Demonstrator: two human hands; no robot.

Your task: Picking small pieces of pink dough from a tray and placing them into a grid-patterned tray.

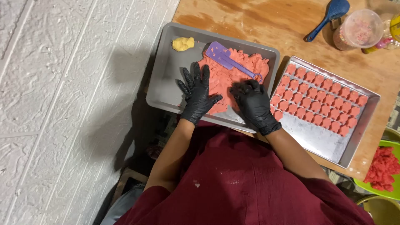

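a white textured wall (62,104) fills the left of the view. beside it, a grey tray (164,79) sits at the left edge of the wooden counter (258,21). a small yellow lump (183,43) lies in the tray's far left corner, apart from the rest. the pink dough (227,75) covers the middle and right of the tray, and a purple spatula (227,59) lies flat on top of it. the left hand (196,92), in a black glove, rests palm down with fingers spread wide on the left edge of the dough. the right hand (252,102), also gloved, is curled narrow over the dough's near right edge; whether it grips a piece cannot be told. to the right, a metal tray (321,139) holds rows of shaped pink pieces (321,98) in its far half. a blue spoon (327,18) and a clear tub (358,29) stand at the counter's far right. a green bowl (389,189) with red crumbs sits at the right edge.
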